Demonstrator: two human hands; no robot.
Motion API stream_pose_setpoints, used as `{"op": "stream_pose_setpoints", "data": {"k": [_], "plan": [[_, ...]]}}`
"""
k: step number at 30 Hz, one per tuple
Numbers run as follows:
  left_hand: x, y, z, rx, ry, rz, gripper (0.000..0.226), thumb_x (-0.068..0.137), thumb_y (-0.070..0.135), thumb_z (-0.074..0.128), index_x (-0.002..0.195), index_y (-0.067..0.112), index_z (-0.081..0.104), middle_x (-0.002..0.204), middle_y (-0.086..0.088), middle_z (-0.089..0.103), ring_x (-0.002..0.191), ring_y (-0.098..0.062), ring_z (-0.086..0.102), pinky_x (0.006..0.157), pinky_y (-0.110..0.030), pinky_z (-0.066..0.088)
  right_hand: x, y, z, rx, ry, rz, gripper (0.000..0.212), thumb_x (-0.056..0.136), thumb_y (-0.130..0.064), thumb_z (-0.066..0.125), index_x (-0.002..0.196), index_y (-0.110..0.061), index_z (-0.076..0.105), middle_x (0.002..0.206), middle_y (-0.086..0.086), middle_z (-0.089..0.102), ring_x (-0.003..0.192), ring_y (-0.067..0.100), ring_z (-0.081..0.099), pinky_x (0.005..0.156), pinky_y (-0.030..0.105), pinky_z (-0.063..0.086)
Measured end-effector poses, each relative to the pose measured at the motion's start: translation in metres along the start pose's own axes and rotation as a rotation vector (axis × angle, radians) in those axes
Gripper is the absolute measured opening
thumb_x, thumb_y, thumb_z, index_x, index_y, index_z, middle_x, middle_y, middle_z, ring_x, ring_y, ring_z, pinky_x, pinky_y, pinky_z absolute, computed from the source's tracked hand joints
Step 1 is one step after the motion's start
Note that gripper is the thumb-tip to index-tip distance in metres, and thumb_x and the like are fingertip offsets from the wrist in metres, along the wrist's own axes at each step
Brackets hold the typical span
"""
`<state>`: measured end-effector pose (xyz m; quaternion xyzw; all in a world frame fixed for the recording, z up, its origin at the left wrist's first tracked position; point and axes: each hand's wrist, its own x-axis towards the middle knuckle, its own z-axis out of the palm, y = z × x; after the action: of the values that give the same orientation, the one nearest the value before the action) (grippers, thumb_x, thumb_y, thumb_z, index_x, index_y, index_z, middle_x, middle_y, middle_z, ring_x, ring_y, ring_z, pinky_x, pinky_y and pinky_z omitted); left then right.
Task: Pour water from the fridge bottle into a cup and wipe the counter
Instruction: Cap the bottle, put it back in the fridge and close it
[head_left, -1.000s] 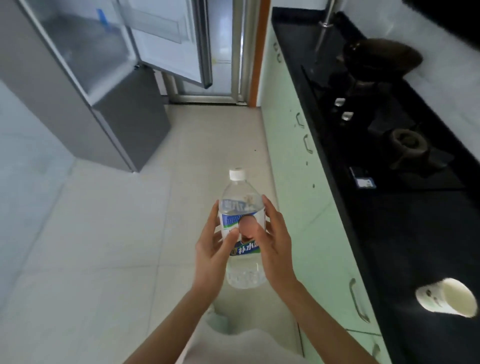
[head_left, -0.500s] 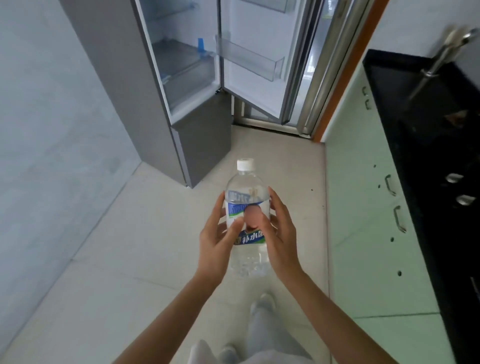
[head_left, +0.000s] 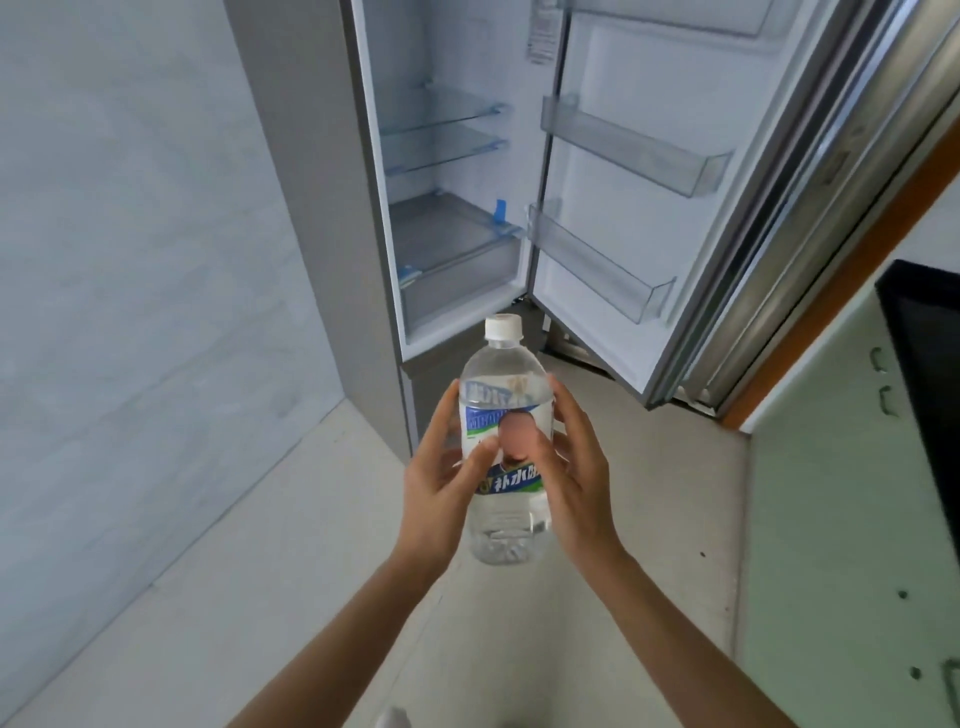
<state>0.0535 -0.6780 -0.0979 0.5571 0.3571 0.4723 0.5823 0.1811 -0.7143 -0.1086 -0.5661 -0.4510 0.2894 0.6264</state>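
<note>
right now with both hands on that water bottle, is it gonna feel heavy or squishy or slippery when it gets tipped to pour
Probably fairly heavy: the bottle looks filled nearly to its neck. Its clear thin-looking wall would likely give a little under a tight grip. The white cap is on, so nothing should spill yet. The left hand and right hand together suggest it suits two-handed support.

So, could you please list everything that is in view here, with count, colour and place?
water bottle: one, clear with a white cap and a blue, white and green label, upright at centre, held between both hands.
fridge: one, grey, behind the bottle, standing open.
fridge door: one, white inside, swung open to the right.
door bins: two fully in view, clear, on the inner door.
glass shelves: two, clear with blue trim, inside the fridge.
cabinets: pale green, at right.
counter: one, black, right edge.
floor: pale tiles, below.
left hand: grips the bottle's left side.
right hand: grips its right side.
</note>
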Motion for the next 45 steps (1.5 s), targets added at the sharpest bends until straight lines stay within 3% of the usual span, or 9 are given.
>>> {"op": "stream_pose_setpoints", "data": {"k": [2,11,17,21,25,30,37,41,45], "plan": [[0.034,0.004,0.009,-0.027,0.028,0.018,0.063,0.084,0.028,0.058,0.144,0.026,0.038,0.106,0.014,0.070,0.094,-0.013,0.071,0.071,-0.024,0.057,0.039,0.001,-0.003,0.003,-0.029,-0.025,0.052,0.085,-0.044,0.060,0.134,-0.047,0.044,0.128,-0.005,0.058,0.112,0.013,0.062,0.086,0.038,0.057],[0.197,0.006,0.011,-0.069,0.051,0.085,0.056,0.088,0.020,0.056,0.141,0.025,0.042,0.110,0.001,0.069,0.093,-0.014,0.072,0.069,-0.022,0.056,0.208,0.022,0.018,0.002,-0.096,-0.125,0.053,0.089,-0.038,0.061,0.138,-0.044,0.043,0.130,-0.001,0.057,0.111,0.014,0.063,0.083,0.037,0.058],[0.330,0.015,-0.003,0.002,0.034,0.129,0.063,0.086,0.036,0.060,0.144,0.029,0.038,0.122,0.001,0.065,0.099,-0.014,0.070,0.080,-0.034,0.059,0.331,0.024,0.050,0.003,-0.046,-0.148,0.049,0.088,-0.039,0.062,0.132,-0.053,0.044,0.130,-0.006,0.058,0.111,0.016,0.063,0.082,0.038,0.059],[0.400,0.020,-0.007,0.014,0.018,0.169,0.058,0.090,0.036,0.061,0.144,0.030,0.039,0.123,0.001,0.065,0.104,-0.018,0.068,0.087,-0.044,0.057,0.400,0.023,0.064,0.015,-0.058,-0.199,0.048,0.090,-0.036,0.060,0.131,-0.051,0.043,0.132,-0.007,0.056,0.112,0.014,0.062,0.080,0.027,0.057],[0.461,0.027,-0.003,0.020,0.035,0.217,0.060,0.085,0.035,0.058,0.143,0.030,0.040,0.123,0.002,0.065,0.105,-0.014,0.067,0.088,-0.038,0.057,0.466,0.021,0.073,0.046,-0.075,-0.216,0.044,0.088,-0.038,0.059,0.128,-0.047,0.042,0.124,-0.015,0.058,0.107,0.004,0.063,0.074,0.020,0.055],[0.539,0.036,0.008,0.004,0.106,0.294,0.065,0.083,0.036,0.061,0.144,0.028,0.040,0.124,0.002,0.065,0.107,-0.016,0.067,0.089,-0.038,0.057,0.557,0.023,0.082,0.094,-0.125,-0.245,0.057,0.085,-0.045,0.058,0.140,-0.034,0.043,0.132,-0.001,0.057,0.113,0.019,0.062,0.087,0.041,0.057],[0.646,0.065,0.026,0.049,0.243,0.442,0.064,0.085,0.028,0.061,0.145,0.026,0.040,0.117,0.005,0.067,0.102,-0.008,0.067,0.081,-0.023,0.056,0.683,0.004,0.094,0.248,-0.277,-0.306,0.055,0.080,-0.044,0.060,0.133,-0.041,0.045,0.127,0.000,0.062,0.109,0.020,0.065,0.086,0.039,0.056],[0.698,0.080,0.029,0.057,0.311,0.504,0.062,0.086,0.024,0.062,0.145,0.028,0.040,0.108,0.017,0.069,0.099,-0.003,0.067,0.077,-0.016,0.053,0.743,-0.008,0.104,0.268,-0.377,-0.356,0.062,0.086,-0.038,0.058,0.143,-0.023,0.039,0.134,0.007,0.057,0.118,0.024,0.060,0.094,0.045,0.052],[0.741,0.090,0.025,0.084,0.349,0.548,0.059,0.087,0.026,0.061,0.141,0.033,0.041,0.109,0.021,0.068,0.100,-0.002,0.066,0.077,-0.013,0.051,0.789,-0.014,0.118,0.246,-0.439,-0.383,0.063,0.088,-0.038,0.056,0.146,-0.025,0.036,0.134,-0.001,0.058,0.117,0.016,0.060,0.092,0.034,0.052]]}}
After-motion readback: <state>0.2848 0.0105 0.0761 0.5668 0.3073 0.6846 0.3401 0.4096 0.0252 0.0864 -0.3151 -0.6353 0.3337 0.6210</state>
